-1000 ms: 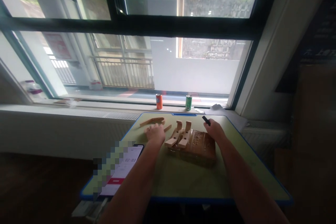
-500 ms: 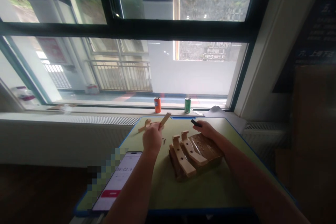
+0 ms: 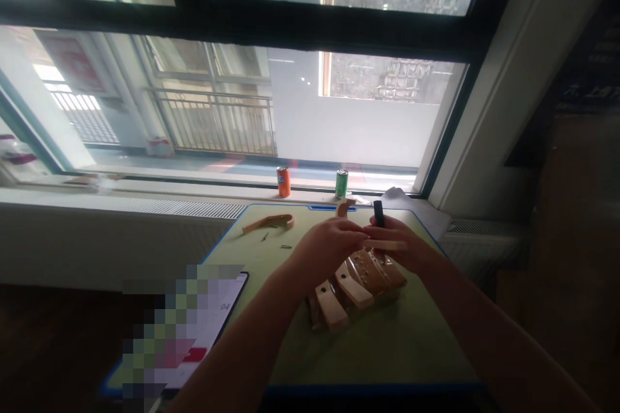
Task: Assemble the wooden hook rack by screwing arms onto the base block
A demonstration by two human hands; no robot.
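My left hand (image 3: 336,237) is closed around a pale wooden hook piece. Its curved end (image 3: 343,208) rises above the fingers, and its straight end (image 3: 386,245) points right, in front of my right hand (image 3: 400,239). That hand is closed on a short black stick-like object (image 3: 378,213) standing upright; its lower part is hidden. Both hands meet above a brown block wrapped in clear film (image 3: 390,279). Two wooden hook pieces lie on the block, the left one (image 3: 332,310) and the right one (image 3: 356,289), their upper ends hidden behind my left hand.
Another wooden hook piece (image 3: 268,222) lies at the table's far left, near several small screw-like bits (image 3: 286,246). A phone (image 3: 227,300) lies at left, partly pixelated. An orange can (image 3: 283,182) and a green can (image 3: 341,183) stand on the windowsill.
My left hand has moved right with its wooden hook piece to meet my right hand over the block. The black object has turned from slanted to upright. The view has tilted down slightly.
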